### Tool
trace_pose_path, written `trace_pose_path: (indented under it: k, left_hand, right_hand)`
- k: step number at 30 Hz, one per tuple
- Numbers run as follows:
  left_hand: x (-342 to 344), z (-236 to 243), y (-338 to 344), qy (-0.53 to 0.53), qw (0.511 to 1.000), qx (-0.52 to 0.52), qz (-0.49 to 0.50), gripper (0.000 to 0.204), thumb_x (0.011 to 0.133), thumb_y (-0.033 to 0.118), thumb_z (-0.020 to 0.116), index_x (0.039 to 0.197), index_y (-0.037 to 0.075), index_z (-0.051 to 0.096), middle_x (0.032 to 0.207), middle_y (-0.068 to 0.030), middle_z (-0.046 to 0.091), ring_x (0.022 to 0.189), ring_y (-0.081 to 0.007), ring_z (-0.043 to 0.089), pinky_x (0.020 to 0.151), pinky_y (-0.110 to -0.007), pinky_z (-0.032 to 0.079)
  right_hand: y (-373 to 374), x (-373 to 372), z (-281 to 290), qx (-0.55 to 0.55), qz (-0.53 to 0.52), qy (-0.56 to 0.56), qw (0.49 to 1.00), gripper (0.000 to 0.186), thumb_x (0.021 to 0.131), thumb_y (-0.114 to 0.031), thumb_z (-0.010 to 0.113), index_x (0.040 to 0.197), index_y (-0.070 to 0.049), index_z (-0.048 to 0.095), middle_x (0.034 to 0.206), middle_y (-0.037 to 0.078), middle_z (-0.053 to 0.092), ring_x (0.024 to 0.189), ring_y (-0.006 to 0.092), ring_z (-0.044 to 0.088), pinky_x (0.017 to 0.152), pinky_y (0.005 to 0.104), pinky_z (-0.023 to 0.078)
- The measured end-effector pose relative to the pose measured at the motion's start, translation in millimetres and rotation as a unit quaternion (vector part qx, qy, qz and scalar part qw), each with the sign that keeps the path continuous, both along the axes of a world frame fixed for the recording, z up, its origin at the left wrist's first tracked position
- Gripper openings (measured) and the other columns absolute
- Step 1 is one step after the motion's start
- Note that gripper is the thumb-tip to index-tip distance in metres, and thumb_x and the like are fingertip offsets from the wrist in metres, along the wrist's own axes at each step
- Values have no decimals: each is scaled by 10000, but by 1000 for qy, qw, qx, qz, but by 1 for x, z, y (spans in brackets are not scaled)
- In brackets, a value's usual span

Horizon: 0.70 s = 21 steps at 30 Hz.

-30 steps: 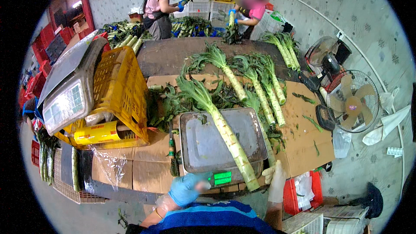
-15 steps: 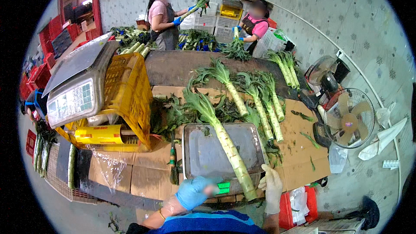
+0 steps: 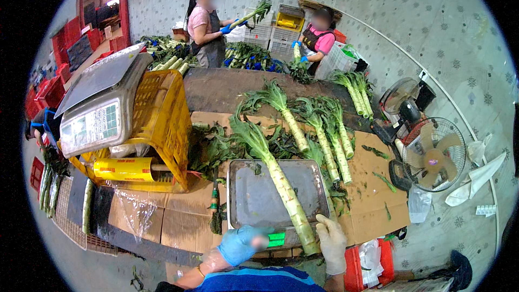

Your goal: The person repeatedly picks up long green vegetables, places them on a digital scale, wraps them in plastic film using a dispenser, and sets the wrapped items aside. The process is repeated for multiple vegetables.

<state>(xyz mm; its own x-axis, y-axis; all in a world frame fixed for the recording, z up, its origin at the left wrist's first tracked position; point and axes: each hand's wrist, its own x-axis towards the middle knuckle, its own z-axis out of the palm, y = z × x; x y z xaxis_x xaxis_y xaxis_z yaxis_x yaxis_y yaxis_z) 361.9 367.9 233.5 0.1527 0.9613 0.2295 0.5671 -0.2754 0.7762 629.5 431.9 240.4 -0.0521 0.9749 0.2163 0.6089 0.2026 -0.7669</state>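
Observation:
A leafy stem lettuce (image 3: 286, 199) lies slantwise across the metal pan (image 3: 246, 197) of a weighing scale, its leaves away from me and its cut end over the near edge. My left hand (image 3: 239, 244), in a blue glove, is at the pan's front, beside a lit green display (image 3: 276, 239); a blur covers its fingertips. My right hand (image 3: 332, 244), in a whitish glove, is just right of the stem's cut end with fingers apart and nothing held. More stem lettuces (image 3: 325, 154) lie beyond and right of the pan, among loose leaves.
A second scale (image 3: 92, 124) sits on a yellow crate (image 3: 162, 113) at left, above a yellow film roll (image 3: 123, 168). Fans (image 3: 434, 154) stand at right, a red bin (image 3: 385, 267) near my right hand. Two people (image 3: 208, 24) across the table hold stem lettuces. Cardboard (image 3: 184, 211) covers the tabletop.
My right hand has moved slightly down and left, closer to the stem's cut end. The left hand stays by the display. The whole view has shifted a little.

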Motion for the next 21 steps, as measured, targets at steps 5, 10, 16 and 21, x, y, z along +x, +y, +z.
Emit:
trace_pose_path:
  k: [5, 10, 16, 21]
  left_hand:
    - [-5, 3, -7, -95, 993, -52, 36, 212, 922, 274, 578, 1034, 138, 695, 851, -90, 678, 824, -253, 671, 738, -368, 538]
    - [-16, -28, -17, -256, 961, -50, 91, 122, 924, 139, 583, 856, 49, 628, 872, -100, 696, 810, -182, 660, 762, -319, 527]
    - [-5, -16, -27, -248, 964, -82, 55, 105, 907, 159, 612, 914, 66, 660, 899, -80, 690, 817, -198, 653, 767, -331, 523]
    - [-1, -19, -21, -210, 974, -86, 21, 109, 859, 159, 663, 935, 83, 681, 875, -67, 679, 815, -200, 651, 769, -337, 520]
  right_hand:
    - [-10, -7, 20, -12, 28, -114, 993, 483, 804, -266, 709, 1226, -61, 595, 1054, 122, 620, 894, 233, 613, 827, 351, 493]
    - [-20, -7, 33, -73, 36, -183, 980, 670, 767, -408, 709, 1315, -72, 518, 1099, 170, 602, 997, 311, 590, 860, 401, 471]
    - [-23, -21, 37, -148, 77, -225, 960, 801, 752, -438, 714, 1400, -78, 412, 1124, 206, 592, 1038, 348, 573, 871, 433, 457]
    - [-25, -19, -4, -50, 32, -179, 982, 767, 771, -383, 716, 1407, -80, 411, 996, 142, 649, 838, 286, 639, 754, 383, 492]
